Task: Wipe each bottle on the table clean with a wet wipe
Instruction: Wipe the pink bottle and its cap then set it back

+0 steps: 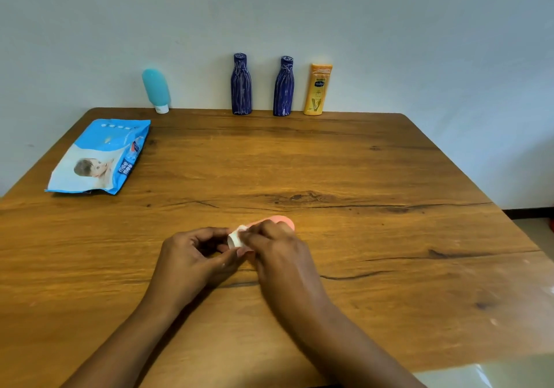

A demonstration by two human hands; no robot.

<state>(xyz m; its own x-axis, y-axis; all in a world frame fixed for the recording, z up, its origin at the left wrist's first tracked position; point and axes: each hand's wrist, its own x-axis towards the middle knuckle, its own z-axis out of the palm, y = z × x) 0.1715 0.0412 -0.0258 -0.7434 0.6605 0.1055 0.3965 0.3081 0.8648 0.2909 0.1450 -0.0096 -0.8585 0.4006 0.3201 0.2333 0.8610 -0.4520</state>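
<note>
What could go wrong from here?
The teal tube stands tilted on its cap by the wall; a reach may topple it. The blue bottles and yellow bottle stand close; lifting one may knock a neighbour. Squeezing the pink bottle might pop its white cap.

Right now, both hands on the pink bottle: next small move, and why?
Probably slide the right hand along the pink bottle toward its rounded end. That end shows uncovered past the fingers, while the left hand holds the white cap end steady.
</note>
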